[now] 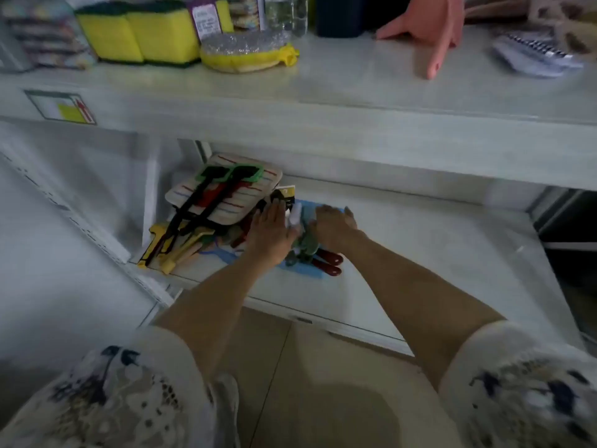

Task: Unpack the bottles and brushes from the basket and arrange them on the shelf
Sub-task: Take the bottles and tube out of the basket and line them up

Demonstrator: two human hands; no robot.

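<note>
Nearest us, both forearms reach onto the pale lower shelf board (pixel 420 253). There our left hand (pixel 271 234) and right hand (pixel 334 226) lie flat and spread, one either side of the bundle of green-headed, red-handled brushes (pixel 305 250), pressing rather than gripping it. The bundle's long axis runs from us toward the shelf's back, equally near both hands, and we judge it needs nudging left toward the stacked striped pads (pixel 226 192) beyond.

Both hands, left hand (pixel 273 229) and right hand (pixel 334 226), are laid flat on a brush bundle (pixel 308 250) near the lower shelf (pixel 420 247) front edge
</note>
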